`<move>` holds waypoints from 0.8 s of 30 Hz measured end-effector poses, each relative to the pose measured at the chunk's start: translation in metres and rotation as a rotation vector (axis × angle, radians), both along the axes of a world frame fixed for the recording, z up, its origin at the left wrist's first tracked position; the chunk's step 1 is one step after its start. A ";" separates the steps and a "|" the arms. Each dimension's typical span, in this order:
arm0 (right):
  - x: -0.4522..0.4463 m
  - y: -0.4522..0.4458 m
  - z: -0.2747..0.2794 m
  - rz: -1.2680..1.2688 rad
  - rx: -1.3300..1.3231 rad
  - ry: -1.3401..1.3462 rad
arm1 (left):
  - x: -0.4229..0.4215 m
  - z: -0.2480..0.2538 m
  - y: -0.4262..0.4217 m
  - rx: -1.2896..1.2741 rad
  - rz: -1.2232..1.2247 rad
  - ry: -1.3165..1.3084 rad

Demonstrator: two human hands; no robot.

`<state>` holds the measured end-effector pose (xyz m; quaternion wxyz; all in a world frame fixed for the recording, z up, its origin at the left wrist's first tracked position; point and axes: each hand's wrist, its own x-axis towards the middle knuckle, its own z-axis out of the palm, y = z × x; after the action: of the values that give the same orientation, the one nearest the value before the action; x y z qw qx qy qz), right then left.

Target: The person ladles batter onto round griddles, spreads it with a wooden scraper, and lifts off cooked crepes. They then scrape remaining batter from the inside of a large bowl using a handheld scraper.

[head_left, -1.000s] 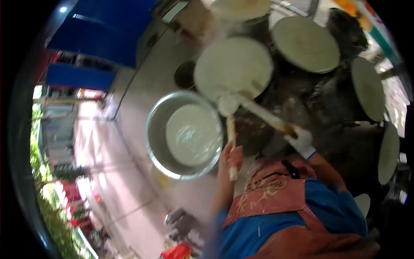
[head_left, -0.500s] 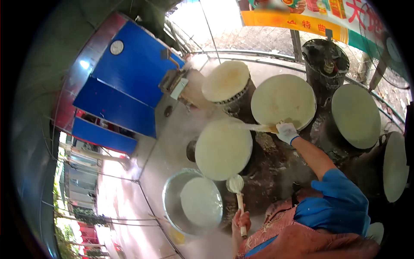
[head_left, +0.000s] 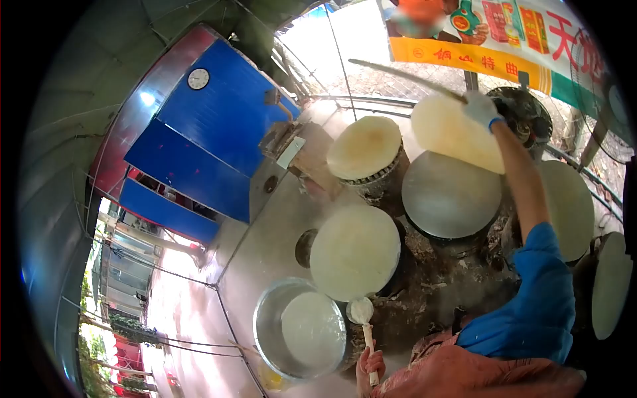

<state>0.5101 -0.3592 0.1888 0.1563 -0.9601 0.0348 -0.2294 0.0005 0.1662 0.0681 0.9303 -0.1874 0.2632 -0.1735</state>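
My gloved right hand (head_left: 479, 109) is raised at the upper right, closed on the end of a long thin wooden stick (head_left: 405, 76). Beside that hand a thin round pancake (head_left: 451, 129) hangs lifted at a slant, partly over a bare grey griddle (head_left: 452, 196). Low in the view my bare left hand (head_left: 371, 365) grips the wooden handle of a ladle (head_left: 360, 310). The ladle's white-coated head is just below a griddle covered with pale batter (head_left: 355, 252). To its left is a metal basin (head_left: 262, 325) holding white batter (head_left: 313, 328).
Further round griddles with pale sheets stand at the back (head_left: 365, 147) and on the right (head_left: 564, 209). A dark drum (head_left: 531, 119) is behind my right hand. A blue panel wall (head_left: 206, 119) and a printed banner (head_left: 464, 56) are beyond.
My right hand has moved up and back with the stick. The pancake has come off its griddle, baring the grey surface. My left hand still holds the ladle low down.
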 end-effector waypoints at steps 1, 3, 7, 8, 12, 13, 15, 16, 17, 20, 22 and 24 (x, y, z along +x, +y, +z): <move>0.012 -0.013 0.013 0.011 -0.018 -0.028 | 0.001 -0.003 0.005 -0.008 0.012 -0.003; 0.003 -0.009 0.063 0.023 -0.144 -0.052 | -0.001 -0.009 0.019 -0.011 0.012 -0.002; 0.045 0.021 0.091 0.097 -0.324 -0.264 | 0.008 -0.018 0.028 -0.029 0.013 0.005; 0.057 0.040 0.100 0.091 -0.370 -0.189 | 0.011 -0.018 0.030 -0.028 0.019 0.009; 0.100 0.113 0.109 0.105 -0.483 -0.003 | 0.022 -0.020 0.028 -0.019 0.082 0.002; 0.115 0.130 0.105 0.120 -0.442 0.038 | 0.026 -0.021 0.023 -0.025 0.104 0.005; 0.144 0.162 0.103 0.172 -0.399 0.148 | 0.030 -0.022 0.011 -0.035 0.163 -0.002; 0.161 0.174 0.106 0.197 -0.359 0.173 | 0.033 -0.021 0.007 -0.033 0.194 -0.005; 0.177 0.188 0.106 0.222 -0.316 0.205 | 0.035 -0.019 0.004 -0.026 0.217 -0.005; 0.219 0.221 0.126 0.302 -0.120 0.012 | 0.038 -0.016 -0.005 0.011 0.288 0.003; 0.238 0.226 0.154 0.338 0.167 0.097 | 0.041 -0.013 -0.012 0.020 0.321 0.019; 0.257 0.218 0.155 0.395 0.419 -0.040 | 0.043 -0.011 -0.017 0.027 0.350 0.028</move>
<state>0.7668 -0.1409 0.3439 0.3936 -0.8903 -0.1092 -0.2011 0.0436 0.1490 0.0567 0.9449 -0.2204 0.2420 -0.0029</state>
